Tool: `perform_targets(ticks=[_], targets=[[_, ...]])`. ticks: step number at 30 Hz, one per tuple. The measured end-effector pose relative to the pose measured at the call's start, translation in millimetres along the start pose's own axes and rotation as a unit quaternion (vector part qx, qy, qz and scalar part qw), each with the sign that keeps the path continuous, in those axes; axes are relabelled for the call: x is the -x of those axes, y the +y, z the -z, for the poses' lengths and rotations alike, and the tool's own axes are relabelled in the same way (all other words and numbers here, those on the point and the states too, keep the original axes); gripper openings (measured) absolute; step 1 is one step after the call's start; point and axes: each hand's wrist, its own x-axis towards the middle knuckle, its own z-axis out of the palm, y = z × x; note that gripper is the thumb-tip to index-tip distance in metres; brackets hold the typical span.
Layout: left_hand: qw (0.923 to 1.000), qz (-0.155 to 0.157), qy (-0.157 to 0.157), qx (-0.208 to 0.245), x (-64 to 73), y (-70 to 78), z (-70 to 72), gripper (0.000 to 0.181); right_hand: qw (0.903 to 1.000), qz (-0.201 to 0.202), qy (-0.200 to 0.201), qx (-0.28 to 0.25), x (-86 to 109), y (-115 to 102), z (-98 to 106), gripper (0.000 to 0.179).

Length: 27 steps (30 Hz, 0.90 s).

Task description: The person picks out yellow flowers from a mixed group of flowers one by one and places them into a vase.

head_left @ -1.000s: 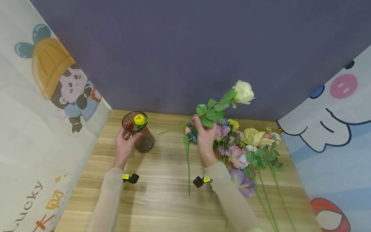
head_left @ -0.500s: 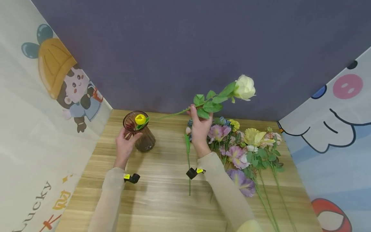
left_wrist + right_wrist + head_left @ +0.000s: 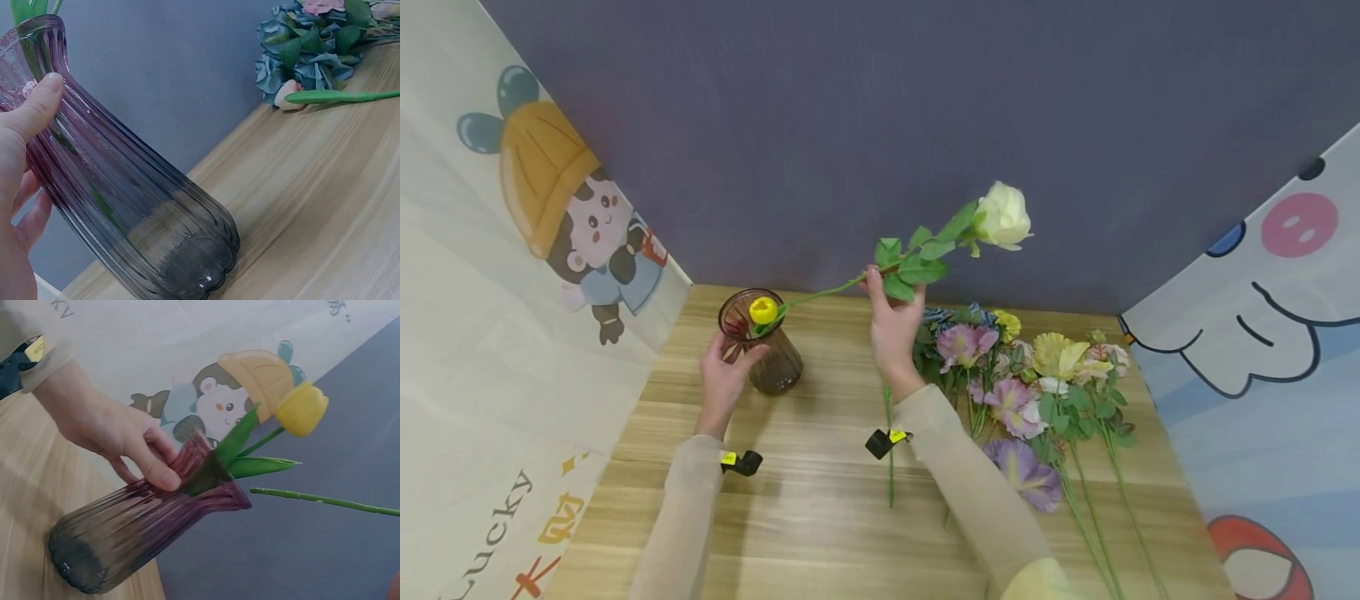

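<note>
My left hand (image 3: 724, 375) grips a ribbed glass vase (image 3: 137, 181), purple at the neck and grey below, just under its flared rim. A yellow tulip (image 3: 302, 409) with green leaves stands in the vase. My right hand (image 3: 897, 333) pinches the leafy stem of a white rose (image 3: 1002, 217) and holds it in the air. The rose slants, its bloom up to the right and its bare stem (image 3: 325, 500) pointing left at the vase mouth. In the right wrist view the stem's cut end is close to the rim, outside the vase.
Many artificial flowers lie in a pile on the wooden table (image 3: 820, 500) at the right, among them purple irises (image 3: 1022, 475) and a yellow bloom (image 3: 1060, 354). A pink tulip (image 3: 290, 95) lies beside blue flowers (image 3: 306, 56). A grey-blue wall (image 3: 850, 150) closes the back.
My right hand has carried the white rose left and somewhat up, bringing its stem end to the vase mouth. The left hand and the vase have stayed in place.
</note>
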Motion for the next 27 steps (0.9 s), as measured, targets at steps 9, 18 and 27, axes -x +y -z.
perform_targets(ticks=[9,18,27], targets=[[1.0,-0.004,0.004,0.005,-2.6,-6.8,0.3,0.055,0.9976,0.004,-0.05,0.047,8.6,7.3,-14.0,0.04],[0.9996,-0.011,0.018,0.021,-12.9,-39.0,0.2,0.054,0.9852,0.024,-0.109,0.131,15.2,11.6,-24.0,0.04],[0.9995,-0.019,0.017,0.018,-12.6,-42.4,0.4,0.054,0.9677,0.014,-0.14,0.209,18.0,20.4,-25.9,0.035]])
